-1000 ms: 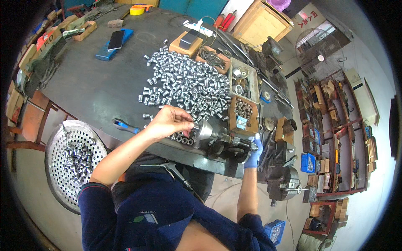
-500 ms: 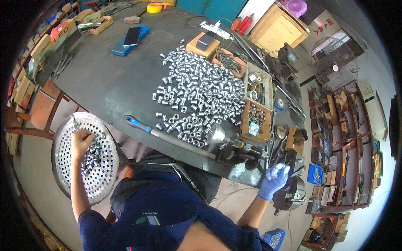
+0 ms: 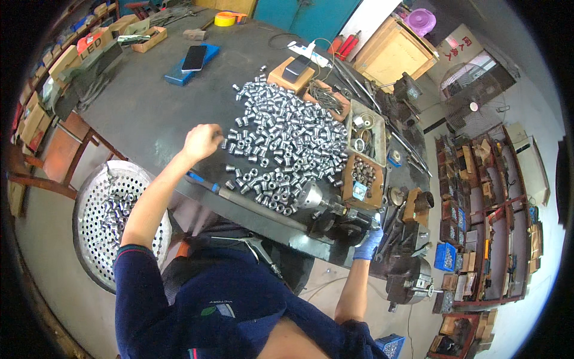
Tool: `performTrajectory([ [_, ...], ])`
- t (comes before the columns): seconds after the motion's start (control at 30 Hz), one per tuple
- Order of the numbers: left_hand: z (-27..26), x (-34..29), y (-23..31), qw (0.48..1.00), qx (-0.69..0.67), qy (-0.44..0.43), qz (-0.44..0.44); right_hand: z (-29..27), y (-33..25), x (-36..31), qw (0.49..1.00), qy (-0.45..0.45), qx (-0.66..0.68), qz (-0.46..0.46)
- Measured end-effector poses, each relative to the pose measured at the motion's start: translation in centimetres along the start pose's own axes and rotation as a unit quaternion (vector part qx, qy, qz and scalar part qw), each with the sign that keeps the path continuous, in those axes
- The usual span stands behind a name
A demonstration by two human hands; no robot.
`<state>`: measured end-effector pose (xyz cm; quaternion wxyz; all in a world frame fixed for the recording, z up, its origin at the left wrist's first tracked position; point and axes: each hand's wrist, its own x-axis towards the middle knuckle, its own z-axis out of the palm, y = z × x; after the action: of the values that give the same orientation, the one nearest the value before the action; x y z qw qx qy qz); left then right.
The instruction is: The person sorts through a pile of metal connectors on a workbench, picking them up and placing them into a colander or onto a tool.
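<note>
Evidently, the small shiny metal fittings are the parts being handled: they are lying in a loose, wide pile across the upper middle of the frame, and more of the same kind, loose fittings, are sitting in a round perforated pan at the lower left. The bare left hand is hovering at the pile's left edge, its fingers bending inward with the fingertips close beside the nearest fittings; whether they are pinching one or closing on nothing I cannot tell. In the lower right of the centre, the blue-gloved right hand is staying close to the outer end of a dark clamping fixture, but its fingers are partly hidden, so I cannot tell whether they are gripping it. The fixture's cone-shaped metal head is pointing toward the pile's lower edge, and whether it is holding a fitting is too small to tell. Judging by this, the step in hand is probably picking up a single fitting, and the next move is likely calling for a light pinch on one part without scattering its neighbours, then a straight line-up with the head. Farther out, a wooden box of darker pieces is standing right of the pile, and a phone is resting on a blue box toward the upper left.
</note>
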<state>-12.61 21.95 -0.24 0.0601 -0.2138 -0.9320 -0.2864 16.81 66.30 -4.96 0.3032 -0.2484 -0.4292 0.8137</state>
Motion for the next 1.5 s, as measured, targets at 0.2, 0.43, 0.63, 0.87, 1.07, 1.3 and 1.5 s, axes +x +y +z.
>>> performTrajectory([
  [0.2,0.6,-0.2,1.3,0.995,0.032,-0.097,0.007,1.0,0.3,-2.6,0.998,0.025,0.050,-0.021],
  [0.43,0.4,-1.9,1.7,0.995,-0.027,-0.097,0.015,-0.4,0.5,-2.7,0.998,0.018,0.060,-0.012],
  [0.63,-1.2,-4.3,9.6,0.818,-0.520,-0.241,0.041,3.4,-0.6,-5.1,0.992,0.097,0.082,-0.015],
  [0.87,1.2,-5.1,15.8,0.753,-0.604,-0.259,0.030,1.7,-0.9,-5.8,0.995,0.064,0.078,-0.019],
  [1.07,0.9,-4.9,15.5,0.752,-0.593,-0.285,0.029,0.0,-1.6,-6.3,0.997,-0.027,0.074,-0.001],
  [1.3,0.6,-4.8,15.8,0.751,-0.587,-0.302,0.028,1.8,-2.7,-8.3,0.997,0.006,0.068,-0.027],
  [1.5,0.8,-4.7,15.7,0.742,-0.591,-0.316,0.034,1.6,-3.9,-8.8,0.999,-0.002,0.034,-0.027],
])
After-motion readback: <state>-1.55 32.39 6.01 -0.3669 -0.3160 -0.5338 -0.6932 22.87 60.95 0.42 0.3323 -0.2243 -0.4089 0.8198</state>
